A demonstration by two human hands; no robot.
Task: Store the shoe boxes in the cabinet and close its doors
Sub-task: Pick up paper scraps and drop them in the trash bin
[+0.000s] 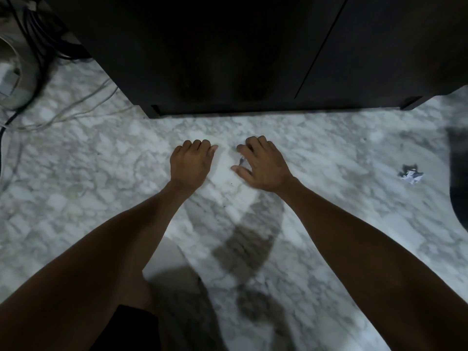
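Note:
A dark cabinet [228,59] stands on the marble floor across the top of the view, with both doors flush and a thin seam between them at the right. No shoe box is visible. My left hand [191,163] hovers over the floor just in front of the cabinet, fingers curled and holding nothing. My right hand [263,165] is beside it, fingers loosely bent and apart, also holding nothing. Both forearms reach forward from the bottom corners.
Several cables [63,107] and a round grey object [12,72] lie on the floor at the left. A crumpled piece of paper [410,174] sits at the right. A dark shape [459,173] is at the right edge. My knee [131,287] shows below.

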